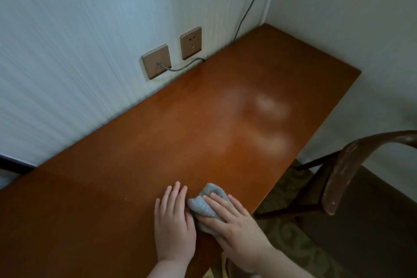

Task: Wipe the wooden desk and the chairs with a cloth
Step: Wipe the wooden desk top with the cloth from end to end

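A long wooden desk (158, 142) with an orange-brown top runs along the wall into the corner. A crumpled grey cloth (204, 204) lies on it near the front edge. My right hand (234, 225) presses flat on the cloth with straight fingers. My left hand (173, 216) rests flat on the desk top just left of the cloth, its fingers straight and touching the cloth's edge. A dark wooden chair (343, 178) with a curved back stands to the right of the desk.
Two brown wall sockets (191, 43) sit just above the desk's back edge, with a grey cable (182, 67) plugged into the left plate. Another cable (255, 0) runs down the wall corner. Patterned carpet (291, 244) lies below the desk's front edge.
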Action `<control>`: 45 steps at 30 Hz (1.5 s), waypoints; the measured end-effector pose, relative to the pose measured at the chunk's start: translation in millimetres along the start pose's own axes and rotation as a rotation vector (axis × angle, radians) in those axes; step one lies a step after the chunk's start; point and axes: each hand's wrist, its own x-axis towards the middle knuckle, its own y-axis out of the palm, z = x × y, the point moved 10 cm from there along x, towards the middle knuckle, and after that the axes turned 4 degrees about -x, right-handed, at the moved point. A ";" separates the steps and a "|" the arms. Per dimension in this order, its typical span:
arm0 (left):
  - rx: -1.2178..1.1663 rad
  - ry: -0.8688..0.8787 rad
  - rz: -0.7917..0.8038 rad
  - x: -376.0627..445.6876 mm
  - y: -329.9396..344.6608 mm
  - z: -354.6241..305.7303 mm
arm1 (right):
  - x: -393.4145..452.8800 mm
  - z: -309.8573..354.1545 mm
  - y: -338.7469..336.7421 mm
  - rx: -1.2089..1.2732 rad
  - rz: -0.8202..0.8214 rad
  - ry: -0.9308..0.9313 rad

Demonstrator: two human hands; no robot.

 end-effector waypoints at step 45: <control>-0.152 -0.159 -0.176 -20.4 -36.5 49.5 | 20.4 46.9 3.8 -0.044 0.116 -0.319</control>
